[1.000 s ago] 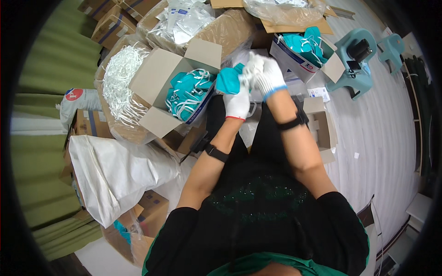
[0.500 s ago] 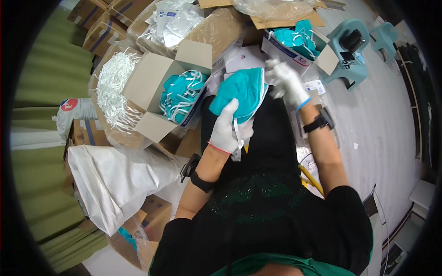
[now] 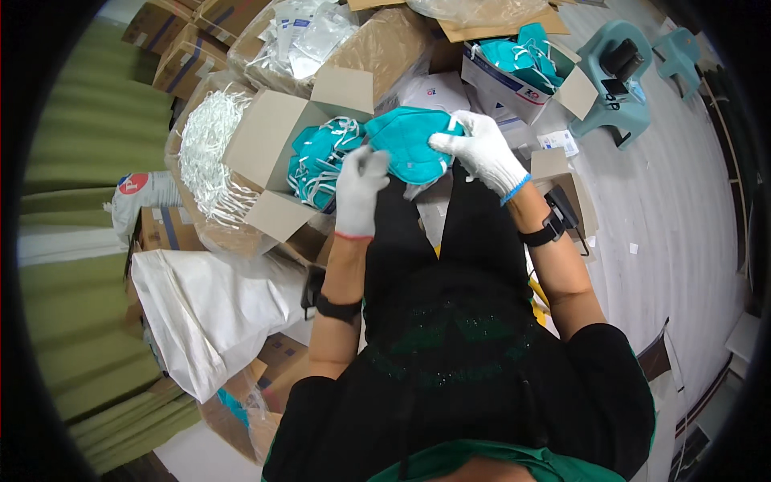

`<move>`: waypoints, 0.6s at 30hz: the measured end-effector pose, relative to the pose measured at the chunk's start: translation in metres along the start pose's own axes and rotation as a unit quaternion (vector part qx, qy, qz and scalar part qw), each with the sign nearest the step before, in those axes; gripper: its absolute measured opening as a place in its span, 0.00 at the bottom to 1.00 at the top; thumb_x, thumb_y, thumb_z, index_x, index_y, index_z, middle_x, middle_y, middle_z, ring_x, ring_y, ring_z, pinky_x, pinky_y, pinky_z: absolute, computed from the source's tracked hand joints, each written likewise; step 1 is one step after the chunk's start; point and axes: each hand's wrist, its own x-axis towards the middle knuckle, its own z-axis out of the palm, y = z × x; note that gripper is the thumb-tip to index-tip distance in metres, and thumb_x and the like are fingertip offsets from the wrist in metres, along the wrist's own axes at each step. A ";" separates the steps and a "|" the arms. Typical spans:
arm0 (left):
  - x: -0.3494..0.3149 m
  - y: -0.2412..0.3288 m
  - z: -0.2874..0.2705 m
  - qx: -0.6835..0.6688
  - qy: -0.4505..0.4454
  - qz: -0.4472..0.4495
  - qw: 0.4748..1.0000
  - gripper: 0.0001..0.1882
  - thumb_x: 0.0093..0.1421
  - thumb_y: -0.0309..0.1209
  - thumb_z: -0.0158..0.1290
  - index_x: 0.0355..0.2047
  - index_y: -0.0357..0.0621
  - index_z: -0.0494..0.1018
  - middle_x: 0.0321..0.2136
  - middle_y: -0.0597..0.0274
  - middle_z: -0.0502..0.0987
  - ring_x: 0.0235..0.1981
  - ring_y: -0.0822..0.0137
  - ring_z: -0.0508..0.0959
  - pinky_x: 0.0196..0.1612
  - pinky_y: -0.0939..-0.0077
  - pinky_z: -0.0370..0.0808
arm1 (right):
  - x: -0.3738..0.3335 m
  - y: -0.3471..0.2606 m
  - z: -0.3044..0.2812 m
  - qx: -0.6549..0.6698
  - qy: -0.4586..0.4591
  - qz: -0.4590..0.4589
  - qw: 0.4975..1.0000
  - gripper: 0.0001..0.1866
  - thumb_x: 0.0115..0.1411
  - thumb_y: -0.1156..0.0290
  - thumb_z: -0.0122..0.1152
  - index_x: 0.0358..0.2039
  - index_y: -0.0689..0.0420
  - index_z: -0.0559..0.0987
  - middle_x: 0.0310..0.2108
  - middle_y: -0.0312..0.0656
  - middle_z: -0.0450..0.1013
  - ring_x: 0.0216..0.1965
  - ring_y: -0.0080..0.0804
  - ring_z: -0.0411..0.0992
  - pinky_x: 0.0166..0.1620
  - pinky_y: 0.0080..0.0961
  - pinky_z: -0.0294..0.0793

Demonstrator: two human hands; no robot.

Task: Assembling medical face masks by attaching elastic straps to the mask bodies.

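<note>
Both gloved hands hold 1 teal mask [image 3: 409, 143] above the open box of masks [image 3: 321, 161]: right hand [image 3: 480, 151] fingers clamped on its edge, left hand [image 3: 359, 189] pinching the other side. It looks mid-inspection; next calls for a steady grip.

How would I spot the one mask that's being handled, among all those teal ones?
Find the open cardboard box full of teal masks at the person's left. Just to its right, a folded teal mask is held up between the gloved left hand and right hand. It alone is out of any box.
</note>
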 end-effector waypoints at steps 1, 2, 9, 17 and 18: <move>0.008 0.009 0.012 0.065 0.025 0.031 0.997 0.25 0.62 0.42 0.53 0.51 0.34 0.67 0.45 0.59 0.76 0.42 0.68 0.76 0.43 0.76 0.71 | 0.004 0.001 0.006 -0.027 -0.004 -0.046 0.999 0.11 0.53 0.66 0.66 0.30 0.56 0.74 0.16 0.31 0.67 0.12 0.15 0.60 0.13 0.15 0.57; 0.010 0.016 0.028 -0.001 0.052 0.045 0.998 0.15 0.58 0.27 0.57 0.45 0.36 0.71 0.40 0.62 0.77 0.39 0.72 0.77 0.42 0.79 0.73 | 0.006 0.004 0.011 -0.009 -0.029 -0.059 0.998 0.11 0.54 0.66 0.65 0.30 0.57 0.73 0.20 0.34 0.70 0.15 0.17 0.65 0.13 0.15 0.59; 0.049 0.004 0.039 -0.124 0.189 0.151 0.962 0.11 0.56 0.27 0.59 0.39 0.38 0.75 0.34 0.65 0.78 0.32 0.75 0.77 0.36 0.79 0.75 | 0.025 0.055 0.025 0.455 -0.303 0.159 0.822 0.23 0.60 0.46 0.55 0.37 0.57 0.73 0.23 0.39 0.72 0.14 0.20 0.67 0.12 0.20 0.67; 0.046 -0.011 0.013 0.218 0.154 0.202 0.942 0.01 0.54 0.22 0.56 0.27 0.41 0.75 0.25 0.68 0.78 0.26 0.78 0.75 0.32 0.80 0.73 | 0.036 0.027 0.050 0.505 -0.234 0.263 0.788 0.11 0.63 0.62 0.53 0.27 0.53 0.74 0.19 0.35 0.71 0.19 0.26 0.70 0.21 0.18 0.71; 0.044 -0.011 0.016 0.168 0.156 0.178 0.957 0.03 0.53 0.24 0.57 0.26 0.41 0.74 0.23 0.68 0.77 0.24 0.78 0.72 0.30 0.78 0.72 | 0.049 0.024 0.062 0.509 -0.138 0.278 0.803 0.10 0.62 0.63 0.53 0.26 0.53 0.73 0.19 0.35 0.70 0.18 0.26 0.70 0.21 0.20 0.72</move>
